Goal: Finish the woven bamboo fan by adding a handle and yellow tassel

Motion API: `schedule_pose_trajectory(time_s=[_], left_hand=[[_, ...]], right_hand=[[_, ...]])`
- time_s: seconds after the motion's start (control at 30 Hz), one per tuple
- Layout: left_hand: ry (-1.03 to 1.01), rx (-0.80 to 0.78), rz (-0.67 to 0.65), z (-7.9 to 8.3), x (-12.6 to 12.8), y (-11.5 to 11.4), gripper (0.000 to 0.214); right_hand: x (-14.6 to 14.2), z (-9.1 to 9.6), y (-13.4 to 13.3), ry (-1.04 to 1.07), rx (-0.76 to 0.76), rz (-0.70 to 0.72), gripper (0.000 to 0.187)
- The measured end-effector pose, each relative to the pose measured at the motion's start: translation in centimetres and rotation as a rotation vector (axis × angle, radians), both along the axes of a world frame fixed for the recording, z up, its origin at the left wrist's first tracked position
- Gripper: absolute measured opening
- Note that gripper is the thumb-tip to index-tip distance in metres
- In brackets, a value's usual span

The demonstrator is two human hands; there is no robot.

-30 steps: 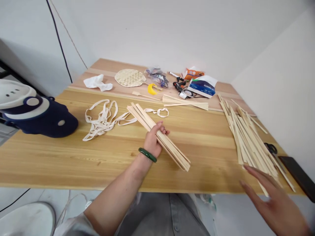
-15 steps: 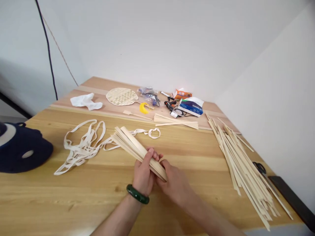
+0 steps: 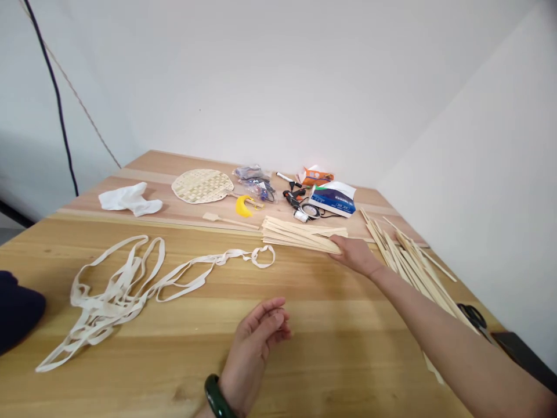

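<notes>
Bamboo strips [image 3: 300, 235]: pale, matt, smooth. Pine tabletop [image 3: 331, 325]: satin finish, visible grain. Cotton tape [image 3: 115, 293]: matt woven cloth. Green bangle [image 3: 212, 396]: glossy.

Soft, even light is filling the room from no visible source, and the white walls [image 3: 278, 87] are glowing brightly. Pale shadows are lying beneath the left hand [image 3: 256, 354] and the cloth strap [image 3: 104, 307]. The tabletop [image 3: 348, 360] is showing only a faint sheen, while wide-angle distortion is stretching its front corners. Everything is staying fairly sharp, with no obvious blur.
</notes>
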State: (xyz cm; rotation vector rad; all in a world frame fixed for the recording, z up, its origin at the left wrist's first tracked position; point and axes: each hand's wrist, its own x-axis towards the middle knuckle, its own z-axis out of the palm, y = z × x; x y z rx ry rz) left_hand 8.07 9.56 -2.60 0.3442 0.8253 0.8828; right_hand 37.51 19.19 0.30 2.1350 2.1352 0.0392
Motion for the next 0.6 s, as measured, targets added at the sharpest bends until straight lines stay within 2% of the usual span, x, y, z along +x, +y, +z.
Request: schedule_pose_trajectory(time_s=[0.3,0.5,0.6], left_hand=[[0.034,-0.047,0.003,-0.4,0.1,0.5,0.035],[0.044,-0.078,-0.007,-0.5,0.1,0.8,0.038],[0.063,-0.094,-0.012,-0.4,0.0,0.8,0.039]], right_hand=[[1.8,-1.4,4.2,-0.015,-0.001,0.111,0.041],[2.9,-1.8,4.9,0.018,0.029,0.196,0.041],[3.3,-1.9,4.6,0.039,0.078,0.201,0.05]])
